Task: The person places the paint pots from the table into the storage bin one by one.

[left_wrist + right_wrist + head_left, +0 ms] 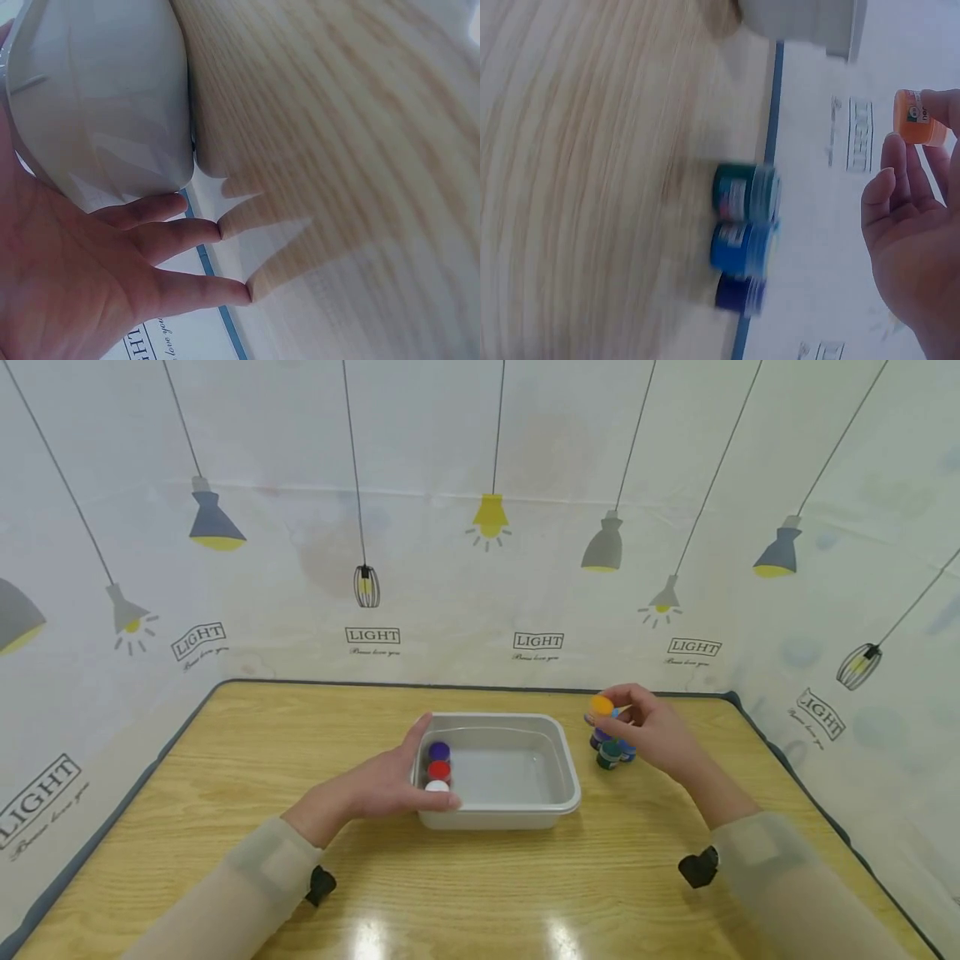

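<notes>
Cannot count the jar cluster (610,753) right of the white tub (502,820); partly hidden in head view behind the right hand (663,739). Pinches an orange jar (602,704) there, above the cluster. Shows green jar (733,192), blue jar (736,247) and purple jar (737,294) in right wrist view, all blurred. Rests left hand (378,783) at the tub's left end, fingers straight, spread, thumb over near rim. Contains, at that end, purple-lidded jar (439,751), red-lidded jar (439,770), white-lidded jar (437,785), last partly thumb-covered.

two hands (378,783), one tray (506,768) and one orange jar (916,120) are seen; three jars (439,770) are counted in the tray, at least three other jars (609,755) at right.
</notes>
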`<state>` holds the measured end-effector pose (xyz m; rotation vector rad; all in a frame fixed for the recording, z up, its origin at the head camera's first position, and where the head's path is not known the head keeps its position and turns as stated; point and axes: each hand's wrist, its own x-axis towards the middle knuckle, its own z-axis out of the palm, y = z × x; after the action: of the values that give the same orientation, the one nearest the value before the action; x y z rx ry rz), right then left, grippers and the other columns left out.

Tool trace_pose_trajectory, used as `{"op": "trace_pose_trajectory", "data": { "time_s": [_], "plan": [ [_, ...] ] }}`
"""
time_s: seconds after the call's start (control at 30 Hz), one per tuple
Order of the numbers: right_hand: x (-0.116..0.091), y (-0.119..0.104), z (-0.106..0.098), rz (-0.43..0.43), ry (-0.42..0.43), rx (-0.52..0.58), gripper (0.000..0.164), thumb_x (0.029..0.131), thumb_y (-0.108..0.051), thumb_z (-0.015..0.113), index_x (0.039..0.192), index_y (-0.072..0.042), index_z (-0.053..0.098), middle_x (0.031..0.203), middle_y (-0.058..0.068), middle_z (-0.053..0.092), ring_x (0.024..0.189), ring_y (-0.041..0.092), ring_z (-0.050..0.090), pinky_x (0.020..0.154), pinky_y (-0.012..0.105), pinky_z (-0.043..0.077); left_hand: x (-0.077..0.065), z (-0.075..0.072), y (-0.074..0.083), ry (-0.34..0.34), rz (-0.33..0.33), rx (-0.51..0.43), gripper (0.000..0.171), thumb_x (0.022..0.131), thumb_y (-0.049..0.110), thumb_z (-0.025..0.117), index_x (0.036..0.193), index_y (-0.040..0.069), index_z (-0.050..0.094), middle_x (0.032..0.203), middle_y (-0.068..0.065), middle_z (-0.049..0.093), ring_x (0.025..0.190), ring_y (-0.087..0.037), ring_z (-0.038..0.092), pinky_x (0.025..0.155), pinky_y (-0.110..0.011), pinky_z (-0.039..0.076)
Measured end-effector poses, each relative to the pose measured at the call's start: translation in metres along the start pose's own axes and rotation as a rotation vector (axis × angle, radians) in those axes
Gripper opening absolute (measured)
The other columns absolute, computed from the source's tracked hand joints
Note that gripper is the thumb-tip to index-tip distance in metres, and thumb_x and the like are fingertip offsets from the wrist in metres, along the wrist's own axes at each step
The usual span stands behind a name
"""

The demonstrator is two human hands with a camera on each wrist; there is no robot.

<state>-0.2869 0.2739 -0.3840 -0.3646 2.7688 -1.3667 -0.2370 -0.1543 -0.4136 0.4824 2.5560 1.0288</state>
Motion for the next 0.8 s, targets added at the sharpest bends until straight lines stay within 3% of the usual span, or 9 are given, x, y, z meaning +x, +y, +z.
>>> {"op": "trace_pose_trajectory", "data": {
  "time_s": [0.37, 0.8],
  "plan": [
    [0.005, -0.043, 0.044, -0.143, -0.127, 0.061, 0.036, 0.103, -0.025, 0.079, 0.135, -0.012, 0.066, 0.121, 0.011, 0.071, 0.096, 0.025, 0.065, 0.073, 0.028, 0.056, -0.001, 0.000, 0.001, 0.000, 0.002, 0.007, 0.140, 0.085, 0.072, 0.082, 0.177, 0.022, -0.010, 0.178, -0.024, 0.030, 0.156, -0.041, 0.047, 0.129, -0.063, 0.036],
    [0.019, -0.069, 0.088, -0.172, -0.203, 0.085, 0.037, 0.100, -0.029, 0.084, 0.132, -0.018, 0.070, 0.119, 0.004, 0.072, 0.098, 0.026, 0.066, 0.080, 0.029, 0.056, 0.000, -0.001, 0.003, -0.012, -0.013, -0.004, 0.139, 0.085, 0.073, 0.082, 0.177, 0.023, -0.011, 0.173, -0.024, 0.040, 0.148, -0.038, 0.053, 0.126, -0.064, 0.041]
  ]
}}
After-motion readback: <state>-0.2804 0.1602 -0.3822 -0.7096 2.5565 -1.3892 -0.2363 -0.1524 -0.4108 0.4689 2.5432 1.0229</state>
